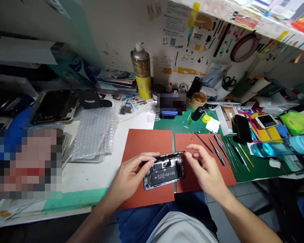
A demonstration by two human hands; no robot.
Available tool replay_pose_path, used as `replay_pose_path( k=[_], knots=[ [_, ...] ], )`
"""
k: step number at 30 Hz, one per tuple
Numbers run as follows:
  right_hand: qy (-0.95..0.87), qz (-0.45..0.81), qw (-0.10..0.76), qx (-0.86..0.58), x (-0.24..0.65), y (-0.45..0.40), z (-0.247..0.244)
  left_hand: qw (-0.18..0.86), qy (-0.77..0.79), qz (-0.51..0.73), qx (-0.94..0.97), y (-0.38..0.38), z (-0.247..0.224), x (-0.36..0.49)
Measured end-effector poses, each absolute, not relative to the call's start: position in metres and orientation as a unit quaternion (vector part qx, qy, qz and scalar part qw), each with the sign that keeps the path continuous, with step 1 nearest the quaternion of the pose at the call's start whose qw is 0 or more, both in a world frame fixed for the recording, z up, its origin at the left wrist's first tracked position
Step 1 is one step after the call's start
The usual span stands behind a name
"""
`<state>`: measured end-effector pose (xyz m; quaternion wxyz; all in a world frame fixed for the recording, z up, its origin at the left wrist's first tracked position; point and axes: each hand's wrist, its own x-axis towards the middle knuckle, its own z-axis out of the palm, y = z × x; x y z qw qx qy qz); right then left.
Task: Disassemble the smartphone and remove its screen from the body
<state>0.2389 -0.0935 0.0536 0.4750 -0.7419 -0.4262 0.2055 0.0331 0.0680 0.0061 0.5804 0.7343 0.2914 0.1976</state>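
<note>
- Opened phone (164, 173): over the left red mat (148, 141), near the middle of the worktop's front edge; its battery (163, 176) faces up, and its right end reaches toward the gap between the mats. Contact with the mat cannot be determined.
- Left hand (131, 175): nearly closed, thumb and fingers pinching the phone's far left part.
- Right hand (205, 168): partly open, thumb and index finger apart, just beside the phone's far right corner. A small round red-rimmed item (196, 155) shows at the fingers; whether it is held cannot be determined.
- Right red mat (187, 182): bears a dark slim tool (204, 142) and grey-handled tools (219, 157), lying slantwise.
- Green mat (258, 168): slim tools (238, 153) lie beside the right red mat, with a blue bottle (281, 146) toward the worktop's right edge.
- Spray can (143, 72): upright near the worktop's back edge.
- Bubble wrap (93, 131): left of the left red mat.
</note>
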Motion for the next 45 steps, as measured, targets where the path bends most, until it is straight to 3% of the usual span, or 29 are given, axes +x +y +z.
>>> replay_pose_path(
  k=[3, 10, 15, 18, 22, 34, 45],
  knots=[
    [-0.456, 0.204, 0.415, -0.76, 0.237, -0.084, 0.038, 0.567, 0.299, 0.191, 0.743, 0.067, 0.006, 0.032],
    [-0.508, 0.169, 0.393, -0.748, 0.237, -0.083, 0.027, 0.487, 0.312, 0.22, 0.786, 0.096, 0.031, 0.04],
    [-0.527, 0.163, 0.381, -0.742, 0.237, -0.083, 0.024, 0.367, 0.121, 0.144, 0.911, 0.131, 0.036, 0.114],
    [-0.54, 0.145, 0.357, -0.748, 0.236, -0.083, 0.021, 0.26, 0.006, 0.111, 0.959, 0.142, 0.019, 0.158],
    [-0.545, 0.151, 0.331, -0.755, 0.235, -0.083, 0.023, 0.206, -0.053, 0.106, 0.971, 0.15, -0.004, 0.181],
    [-0.541, 0.19, 0.37, -0.731, 0.237, -0.084, 0.028, 0.055, -0.14, 0.156, 0.976, 0.155, -0.025, 0.181],
    [-0.545, 0.192, 0.374, -0.725, 0.236, -0.087, 0.025, 0.019, -0.175, 0.118, 0.977, 0.165, -0.021, 0.18]
  ],
)
